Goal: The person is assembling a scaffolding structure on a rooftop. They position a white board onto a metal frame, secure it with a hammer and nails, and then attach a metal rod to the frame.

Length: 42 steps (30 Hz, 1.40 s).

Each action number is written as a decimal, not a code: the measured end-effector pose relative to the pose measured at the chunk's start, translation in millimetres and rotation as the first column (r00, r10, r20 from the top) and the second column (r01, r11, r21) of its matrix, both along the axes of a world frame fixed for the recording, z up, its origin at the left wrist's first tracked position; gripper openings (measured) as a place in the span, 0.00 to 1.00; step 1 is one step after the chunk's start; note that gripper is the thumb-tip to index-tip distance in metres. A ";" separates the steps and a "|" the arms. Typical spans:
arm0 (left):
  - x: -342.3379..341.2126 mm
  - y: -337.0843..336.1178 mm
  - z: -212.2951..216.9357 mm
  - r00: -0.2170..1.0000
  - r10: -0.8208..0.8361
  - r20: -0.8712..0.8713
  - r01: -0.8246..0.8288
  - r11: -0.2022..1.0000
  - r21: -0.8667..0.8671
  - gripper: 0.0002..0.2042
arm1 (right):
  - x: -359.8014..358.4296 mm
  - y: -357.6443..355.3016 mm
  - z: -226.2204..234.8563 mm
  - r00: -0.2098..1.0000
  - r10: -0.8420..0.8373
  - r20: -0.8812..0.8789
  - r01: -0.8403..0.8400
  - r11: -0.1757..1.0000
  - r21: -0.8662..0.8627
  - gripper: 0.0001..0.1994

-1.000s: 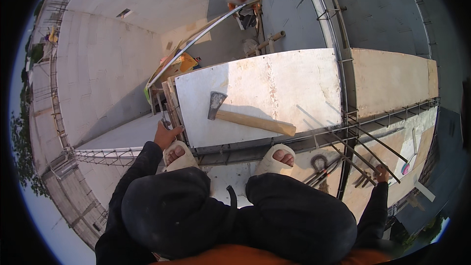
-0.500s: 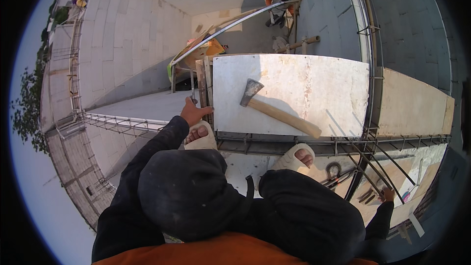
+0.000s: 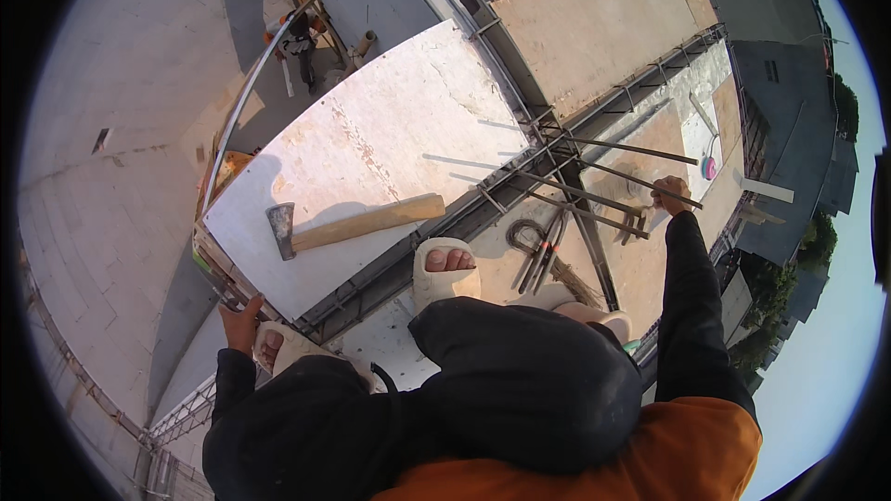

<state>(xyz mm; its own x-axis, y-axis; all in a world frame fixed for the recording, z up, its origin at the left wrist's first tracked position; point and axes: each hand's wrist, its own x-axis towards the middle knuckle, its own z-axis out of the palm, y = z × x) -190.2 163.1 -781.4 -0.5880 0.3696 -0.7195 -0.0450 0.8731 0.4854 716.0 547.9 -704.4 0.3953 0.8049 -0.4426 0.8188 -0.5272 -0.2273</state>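
I squat on a rooftop formwork, knees in dark trousers below me, feet in pale sandals point(image 3: 444, 269). My left hand point(image 3: 243, 319) grips the lower left corner edge of a white plywood sheet point(image 3: 390, 139). My right hand point(image 3: 670, 195) is closed around the end of a steel rebar rod point(image 3: 617, 176) that sticks out from a rebar cage. A hatchet with a wooden handle point(image 3: 348, 223) lies flat on the white sheet, head toward the left, untouched.
A rebar beam cage point(image 3: 520, 167) runs diagonally past my feet. A bent hook tool point(image 3: 527, 237) lies near the right foot. A brown plywood sheet point(image 3: 594, 28) lies beyond. Another person point(image 3: 299, 32) works far below. The roof edge drops off left and right.
My head has swung right, so the white sheet and hatchet now sit left of centre. My right hand has come up onto the rebar rod. The left hand stays on the sheet's corner.
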 end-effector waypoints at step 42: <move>10.3 -19.4 14.6 0.992 -0.041 -0.115 0.051 0.995 0.086 0.56 | -764.3 -103.2 33.8 0.252 0.575 -0.778 -0.966 0.107 -0.234 0.21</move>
